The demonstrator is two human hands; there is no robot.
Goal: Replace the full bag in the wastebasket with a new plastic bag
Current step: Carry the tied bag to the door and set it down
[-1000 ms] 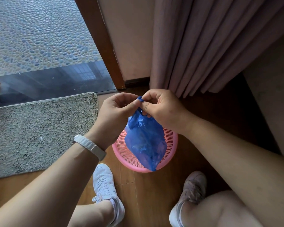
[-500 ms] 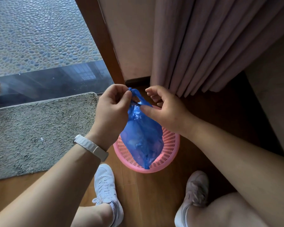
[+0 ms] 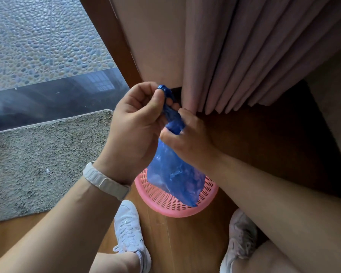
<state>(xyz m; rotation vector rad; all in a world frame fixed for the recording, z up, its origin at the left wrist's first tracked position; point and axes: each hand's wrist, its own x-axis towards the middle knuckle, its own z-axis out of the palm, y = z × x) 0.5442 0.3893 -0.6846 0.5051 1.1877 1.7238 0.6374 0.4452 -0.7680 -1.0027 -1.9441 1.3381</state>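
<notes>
Over floor [image 3: 185,243], bag [image 3: 171,174] beneath left grip [image 3: 134,127].

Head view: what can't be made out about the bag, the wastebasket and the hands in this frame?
- Blue bag, head view: its contents are hidden by its own crumpled plastic. Whether its neck is knotted is hidden by the fingers of the left hand and right hand, which grip it.
- Pink wastebasket, head view: its inside and far rim are hidden by the bag and the right forearm.

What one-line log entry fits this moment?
phase: bag neck gathered; left hand: pinches twisted top; right hand: grips neck below; blue bag: hangs over pink wastebasket
</notes>
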